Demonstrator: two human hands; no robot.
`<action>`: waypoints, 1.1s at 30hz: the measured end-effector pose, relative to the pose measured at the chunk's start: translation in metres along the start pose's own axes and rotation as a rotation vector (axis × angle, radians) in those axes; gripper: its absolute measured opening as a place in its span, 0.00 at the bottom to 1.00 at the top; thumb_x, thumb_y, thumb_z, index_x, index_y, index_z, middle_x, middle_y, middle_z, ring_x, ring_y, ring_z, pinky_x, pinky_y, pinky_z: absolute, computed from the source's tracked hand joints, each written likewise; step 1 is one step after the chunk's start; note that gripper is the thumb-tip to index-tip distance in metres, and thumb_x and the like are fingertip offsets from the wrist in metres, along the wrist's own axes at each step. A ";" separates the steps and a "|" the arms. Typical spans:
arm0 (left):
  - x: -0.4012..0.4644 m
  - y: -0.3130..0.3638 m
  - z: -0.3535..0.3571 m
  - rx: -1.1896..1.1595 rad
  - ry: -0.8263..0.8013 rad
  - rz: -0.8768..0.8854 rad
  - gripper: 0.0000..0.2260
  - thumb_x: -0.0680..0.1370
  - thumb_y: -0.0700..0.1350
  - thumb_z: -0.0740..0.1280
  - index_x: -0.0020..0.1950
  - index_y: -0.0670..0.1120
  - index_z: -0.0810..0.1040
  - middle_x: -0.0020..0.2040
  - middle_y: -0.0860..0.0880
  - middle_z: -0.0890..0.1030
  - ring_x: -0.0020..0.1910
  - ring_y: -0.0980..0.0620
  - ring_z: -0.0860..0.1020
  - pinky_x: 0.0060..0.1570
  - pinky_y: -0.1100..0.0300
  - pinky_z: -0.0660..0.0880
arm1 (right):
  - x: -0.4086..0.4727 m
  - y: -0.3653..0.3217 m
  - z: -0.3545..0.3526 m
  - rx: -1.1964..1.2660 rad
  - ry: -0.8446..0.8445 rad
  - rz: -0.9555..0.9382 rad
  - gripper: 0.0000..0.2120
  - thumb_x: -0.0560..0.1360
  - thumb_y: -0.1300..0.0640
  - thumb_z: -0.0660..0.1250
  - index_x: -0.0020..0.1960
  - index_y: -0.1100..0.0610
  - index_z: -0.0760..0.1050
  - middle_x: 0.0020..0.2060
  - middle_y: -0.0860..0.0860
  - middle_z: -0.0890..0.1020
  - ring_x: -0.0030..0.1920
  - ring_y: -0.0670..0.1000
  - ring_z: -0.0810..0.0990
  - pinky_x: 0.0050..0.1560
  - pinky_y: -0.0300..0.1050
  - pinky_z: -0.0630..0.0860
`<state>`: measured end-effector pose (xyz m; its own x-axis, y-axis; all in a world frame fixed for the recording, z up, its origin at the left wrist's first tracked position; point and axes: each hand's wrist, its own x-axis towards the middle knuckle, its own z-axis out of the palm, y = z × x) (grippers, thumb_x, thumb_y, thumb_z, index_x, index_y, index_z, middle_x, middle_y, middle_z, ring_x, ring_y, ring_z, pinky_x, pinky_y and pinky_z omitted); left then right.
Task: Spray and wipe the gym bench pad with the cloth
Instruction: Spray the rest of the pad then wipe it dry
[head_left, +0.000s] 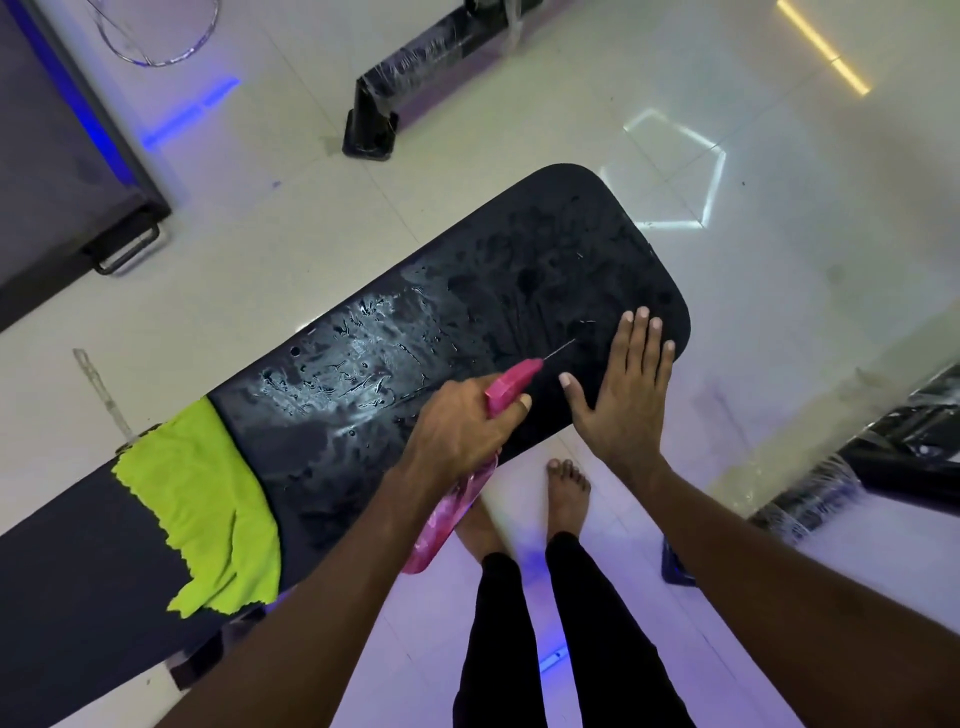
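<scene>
The black bench pad (519, 270) runs from the lower left to the upper middle, its surface wet with droplets and streaks. My left hand (457, 426) grips a pink spray bottle (457, 499) by the neck, a finger on the trigger, the nozzle pointing across the pad and a thin jet leaving it. My right hand (623, 389) lies flat with fingers spread on the pad near its right edge. A lime-green cloth (202, 499) lies draped over the pad at the left, apart from both hands.
My bare feet (566, 493) stand on the pale tiled floor just below the pad. Black plastic-wrapped equipment frames sit at the top middle (415, 73) and at the right (883, 467). A dark platform with a handle (78, 197) fills the upper left.
</scene>
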<state>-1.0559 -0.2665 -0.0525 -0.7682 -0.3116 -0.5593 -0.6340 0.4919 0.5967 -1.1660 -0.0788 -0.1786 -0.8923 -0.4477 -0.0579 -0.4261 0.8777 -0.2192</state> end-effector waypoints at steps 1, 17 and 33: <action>-0.002 -0.005 -0.001 -0.017 0.000 0.003 0.16 0.75 0.67 0.59 0.37 0.56 0.73 0.36 0.44 0.86 0.39 0.40 0.86 0.49 0.46 0.83 | -0.001 -0.003 -0.001 -0.007 -0.018 0.012 0.48 0.82 0.31 0.53 0.85 0.65 0.46 0.86 0.63 0.49 0.86 0.63 0.46 0.85 0.65 0.49; -0.068 -0.127 -0.062 -0.131 0.324 -0.214 0.23 0.77 0.64 0.62 0.51 0.45 0.83 0.32 0.50 0.85 0.37 0.49 0.86 0.50 0.48 0.81 | -0.042 -0.115 0.033 -0.085 -0.140 -0.426 0.50 0.82 0.30 0.53 0.85 0.66 0.42 0.85 0.65 0.44 0.86 0.64 0.42 0.84 0.69 0.49; -0.118 -0.172 -0.033 -0.159 0.258 -0.170 0.20 0.79 0.63 0.62 0.57 0.50 0.82 0.36 0.45 0.86 0.37 0.40 0.85 0.45 0.46 0.82 | -0.070 -0.133 0.037 -0.100 -0.143 -0.424 0.48 0.82 0.32 0.53 0.85 0.66 0.42 0.85 0.65 0.45 0.86 0.64 0.43 0.84 0.69 0.48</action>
<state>-0.8593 -0.3414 -0.0699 -0.6349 -0.5833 -0.5067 -0.7451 0.2889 0.6011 -1.0408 -0.1707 -0.1818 -0.6091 -0.7842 -0.1186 -0.7681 0.6205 -0.1582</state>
